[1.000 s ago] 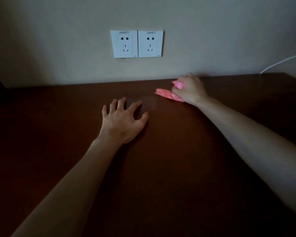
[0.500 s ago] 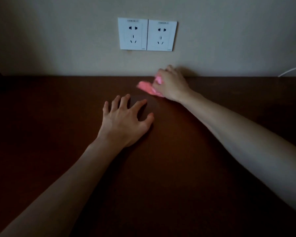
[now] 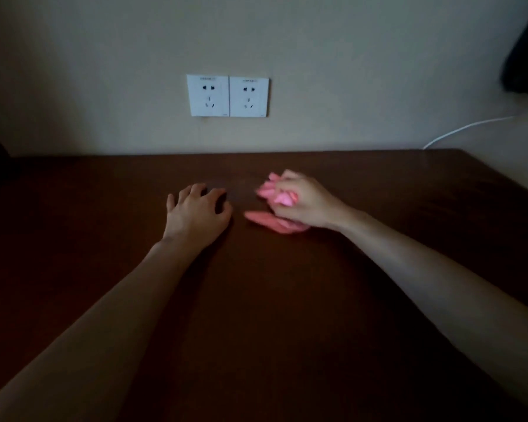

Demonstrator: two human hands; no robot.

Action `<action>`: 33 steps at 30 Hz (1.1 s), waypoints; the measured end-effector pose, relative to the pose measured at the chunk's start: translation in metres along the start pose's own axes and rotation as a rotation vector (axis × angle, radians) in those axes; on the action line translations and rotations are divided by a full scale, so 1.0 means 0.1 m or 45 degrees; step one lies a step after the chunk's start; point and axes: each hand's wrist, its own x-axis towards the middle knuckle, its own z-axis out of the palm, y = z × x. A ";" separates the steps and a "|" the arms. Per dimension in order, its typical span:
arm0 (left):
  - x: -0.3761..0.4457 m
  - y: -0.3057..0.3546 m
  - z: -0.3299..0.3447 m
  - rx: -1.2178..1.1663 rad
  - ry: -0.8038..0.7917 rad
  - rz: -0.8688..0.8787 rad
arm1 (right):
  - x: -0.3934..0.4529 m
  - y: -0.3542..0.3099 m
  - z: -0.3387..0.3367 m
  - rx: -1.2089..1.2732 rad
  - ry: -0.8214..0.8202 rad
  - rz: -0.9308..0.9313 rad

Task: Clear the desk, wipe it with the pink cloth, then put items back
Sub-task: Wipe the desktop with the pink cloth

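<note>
Right hand [image 3: 302,204] is curled round the bunched pink cloth [image 3: 276,222], pressed to the desk [image 3: 256,315] mid-back | left hand [image 3: 197,213] is laid spread, just left of cloth | wiping judged underway; right hand nearer.

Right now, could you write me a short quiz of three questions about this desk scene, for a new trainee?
1. True or false: the left hand holds the pink cloth.
2. Which hand has the cloth in its grip? A) left B) right C) both
3. Fill in: two white wall sockets sit on the wall above the far edge of the ____.

Key:
1. False; it rests on the desk, fingers slightly bent, holding nothing.
2. B; the right hand bunches it against the desk.
3. desk
</note>
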 end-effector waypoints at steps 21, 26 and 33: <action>0.52 1.04 0.54 0.092 -0.120 0.177 | 0.87 1.22 -0.15 -0.220 0.196 0.254; 0.53 1.04 0.52 0.094 -0.149 0.174 | 0.67 1.59 -0.41 -0.178 0.267 0.321; 0.51 1.04 0.52 0.079 -0.100 0.187 | 0.74 1.24 -0.13 -0.145 0.123 0.101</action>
